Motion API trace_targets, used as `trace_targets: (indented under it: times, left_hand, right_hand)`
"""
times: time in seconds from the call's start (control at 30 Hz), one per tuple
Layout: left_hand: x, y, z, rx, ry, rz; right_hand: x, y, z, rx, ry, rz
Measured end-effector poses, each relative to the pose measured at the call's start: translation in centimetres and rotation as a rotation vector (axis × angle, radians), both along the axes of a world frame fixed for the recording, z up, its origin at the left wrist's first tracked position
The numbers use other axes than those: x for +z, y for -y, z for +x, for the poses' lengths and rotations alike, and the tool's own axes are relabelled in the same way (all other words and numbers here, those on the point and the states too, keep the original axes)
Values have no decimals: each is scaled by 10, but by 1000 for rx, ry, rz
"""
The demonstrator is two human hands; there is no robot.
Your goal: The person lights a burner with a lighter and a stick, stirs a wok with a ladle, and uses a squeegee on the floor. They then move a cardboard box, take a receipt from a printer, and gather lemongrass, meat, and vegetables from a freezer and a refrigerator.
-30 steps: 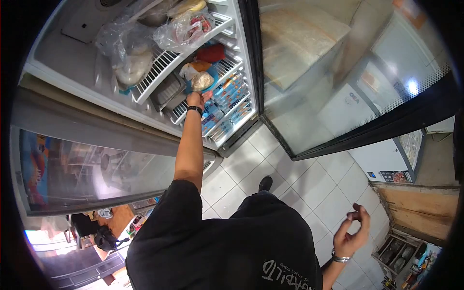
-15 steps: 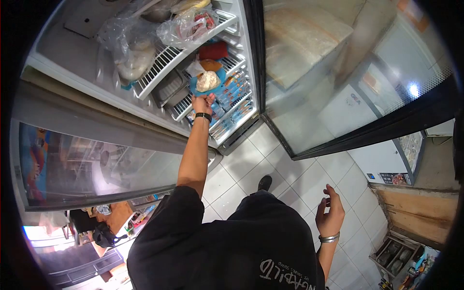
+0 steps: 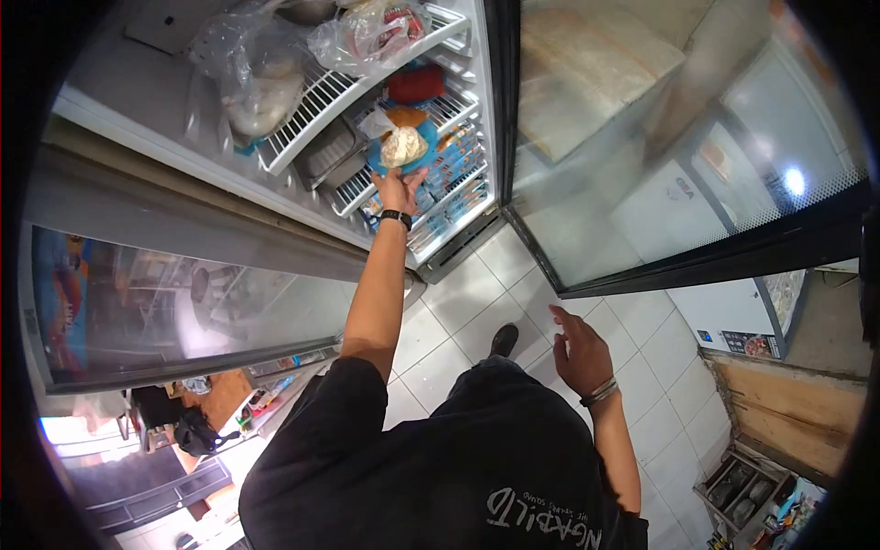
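Observation:
My left hand (image 3: 396,191), with a black wristband, reaches into an upright fridge. Its fingers are apart, and the fingertips lie against the near edge of a blue plate (image 3: 428,137). On that plate sits a pale, lumpy food (image 3: 403,147), perhaps wrapped in clear plastic. The plate rests on a lower wire shelf (image 3: 353,194), above rows of bottles with blue labels (image 3: 454,174). My right hand (image 3: 583,356), wearing silver bracelets, hangs over the tiled floor with nothing in it and its fingers loosely apart.
A red package (image 3: 416,84) and a metal pan (image 3: 330,154) share the fridge shelf. Plastic bags (image 3: 261,87) fill the shelf above. Glass fridge doors stand open, one on the left (image 3: 192,312), one on the right (image 3: 605,211). A wooden crate (image 3: 744,486) is at lower right.
My left hand's fingers have loosened from a grip on the plate's edge and spread apart. My right hand has swung forward and left. The view has shifted slightly.

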State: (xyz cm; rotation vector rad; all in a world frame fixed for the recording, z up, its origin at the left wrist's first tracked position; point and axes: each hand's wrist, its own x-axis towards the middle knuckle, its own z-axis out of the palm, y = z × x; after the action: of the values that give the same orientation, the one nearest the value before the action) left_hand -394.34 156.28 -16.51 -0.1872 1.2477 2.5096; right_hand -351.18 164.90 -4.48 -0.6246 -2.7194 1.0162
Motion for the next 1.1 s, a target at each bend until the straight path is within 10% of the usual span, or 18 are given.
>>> trace_targets:
  times: [0.4,0.8,1.1]
  left_hand:
    - [4,33,67,-279,-186,37]
    - [46,31,292,-1136,119,126]
    - [58,-4,430,-1758,152,171]
  right_hand:
    - [-17,1,14,-209,-1,-333]
    - [-28,1,46,-664,-463,-1167]
    - [-2,62,192,-1258,-827,-897]
